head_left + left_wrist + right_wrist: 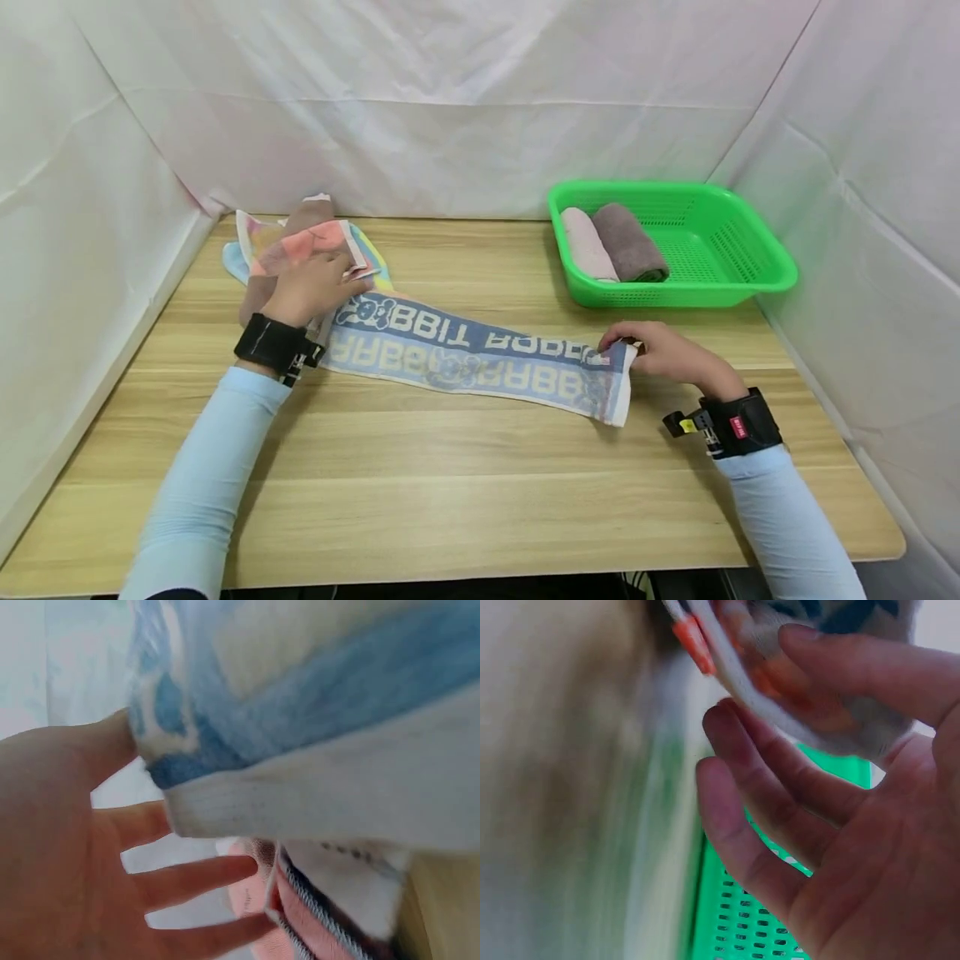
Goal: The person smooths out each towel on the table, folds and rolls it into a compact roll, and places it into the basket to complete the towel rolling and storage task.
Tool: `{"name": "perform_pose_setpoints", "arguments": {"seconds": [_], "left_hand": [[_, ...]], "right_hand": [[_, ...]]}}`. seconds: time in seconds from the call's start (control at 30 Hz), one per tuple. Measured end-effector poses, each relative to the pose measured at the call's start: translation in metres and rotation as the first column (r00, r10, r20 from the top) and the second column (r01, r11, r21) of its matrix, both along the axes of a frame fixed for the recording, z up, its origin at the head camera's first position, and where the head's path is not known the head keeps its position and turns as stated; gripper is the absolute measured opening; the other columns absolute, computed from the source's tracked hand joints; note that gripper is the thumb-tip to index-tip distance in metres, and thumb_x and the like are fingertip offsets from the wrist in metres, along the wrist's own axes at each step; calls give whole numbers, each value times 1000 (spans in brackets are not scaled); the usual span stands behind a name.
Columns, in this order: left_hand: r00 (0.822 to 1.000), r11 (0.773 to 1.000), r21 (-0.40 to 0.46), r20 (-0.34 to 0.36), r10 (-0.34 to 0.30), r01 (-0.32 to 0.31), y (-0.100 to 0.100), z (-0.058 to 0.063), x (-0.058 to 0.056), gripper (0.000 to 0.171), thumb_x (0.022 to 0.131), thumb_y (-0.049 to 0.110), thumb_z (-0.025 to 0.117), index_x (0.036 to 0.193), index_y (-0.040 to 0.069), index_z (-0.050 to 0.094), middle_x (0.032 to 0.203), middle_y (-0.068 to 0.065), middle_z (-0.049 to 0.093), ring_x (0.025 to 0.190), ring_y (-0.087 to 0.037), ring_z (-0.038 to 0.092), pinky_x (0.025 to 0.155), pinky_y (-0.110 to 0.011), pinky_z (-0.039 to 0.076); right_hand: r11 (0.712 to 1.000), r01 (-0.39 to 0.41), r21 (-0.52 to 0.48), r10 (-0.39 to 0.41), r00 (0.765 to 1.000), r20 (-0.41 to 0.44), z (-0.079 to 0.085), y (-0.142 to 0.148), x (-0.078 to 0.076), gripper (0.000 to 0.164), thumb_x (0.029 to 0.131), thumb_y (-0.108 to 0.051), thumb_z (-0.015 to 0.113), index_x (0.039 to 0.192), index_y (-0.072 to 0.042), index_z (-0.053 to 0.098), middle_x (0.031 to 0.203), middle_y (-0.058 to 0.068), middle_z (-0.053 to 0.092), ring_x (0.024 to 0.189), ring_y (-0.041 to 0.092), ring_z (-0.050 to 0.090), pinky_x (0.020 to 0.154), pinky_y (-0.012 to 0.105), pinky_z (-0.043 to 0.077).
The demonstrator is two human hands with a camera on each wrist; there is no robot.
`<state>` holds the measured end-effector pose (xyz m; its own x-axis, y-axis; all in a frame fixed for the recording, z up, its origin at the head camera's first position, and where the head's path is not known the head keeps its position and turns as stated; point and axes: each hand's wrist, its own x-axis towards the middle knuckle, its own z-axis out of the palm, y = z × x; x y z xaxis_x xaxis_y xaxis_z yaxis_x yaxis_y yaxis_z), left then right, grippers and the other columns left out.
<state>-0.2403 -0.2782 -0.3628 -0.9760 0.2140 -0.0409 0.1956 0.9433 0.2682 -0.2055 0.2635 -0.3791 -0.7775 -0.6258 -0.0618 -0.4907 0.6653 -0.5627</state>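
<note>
A long blue-and-white towel (480, 354) with printed letters and cartoon heads stretches between both hands, above the table. My left hand (315, 287) pinches its left end beside a heap of cloths; in the left wrist view the towel's corner (202, 780) sits at the thumb and forefinger, the other fingers spread. At the right end my right hand (667, 354) pinches the white edge. The right wrist view shows the thumb lying over the cloth (817, 705), with an orange tag (694, 645) on its border.
Several crumpled cloths (300, 242), brown, pink and multicoloured, lie at the back left. A green perforated basket (776, 271) stands at the back right. Inside it are a pale pink rolled towel (587, 242) and a brown rolled towel (630, 242). White curtains (450, 100) surround the wooden table (465, 492).
</note>
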Motion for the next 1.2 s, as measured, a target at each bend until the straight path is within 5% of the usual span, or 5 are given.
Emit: {"name": "perform_pose_setpoints", "arguments": {"seconds": [0.4,0.7,0.9,1.0,1.2], "left_hand": [[996,996,74,-71,46,-41,8,-10,34,55,98,35,70,136,0,52,102,-23,68,89,-38,67,72,-58,51],[994,978,196,63,-92,78,-13,0,43,49,93,13,74,136,1,52,126,-26,62,107,-38,60,91,-55,48],[887,899,318,254,-386,300,-18,-2,57,57,89,11,80,140,6,55,138,-17,63,126,-32,58,98,-44,49],[852,883,348,307,-424,314,-16,-4,60,37,93,20,77,127,13,66,129,-8,70,117,-26,63,94,-36,51],[937,911,302,120,-327,280,-16,-12,51,11,100,12,65,105,15,75,99,1,73,85,-13,59,78,-27,48]], "right_hand": [[996,90,9,-88,988,-129,-12,-6,9,26,84,-1,77,108,-9,71,101,6,73,96,24,68,86,45,54],[965,165,-204,-245,844,-477,1,6,12,27,74,12,81,81,-12,71,88,3,65,73,13,52,65,17,41],[975,164,-147,-199,942,-270,-10,18,13,38,79,23,56,90,-7,78,110,16,73,93,27,70,79,21,58],[967,227,-117,-238,967,-94,-10,18,14,34,91,13,50,102,-5,77,118,20,71,95,31,71,78,29,59],[969,247,-3,-247,969,-23,-12,9,10,29,93,-2,70,122,-5,70,124,24,61,92,31,68,76,37,55]]}}
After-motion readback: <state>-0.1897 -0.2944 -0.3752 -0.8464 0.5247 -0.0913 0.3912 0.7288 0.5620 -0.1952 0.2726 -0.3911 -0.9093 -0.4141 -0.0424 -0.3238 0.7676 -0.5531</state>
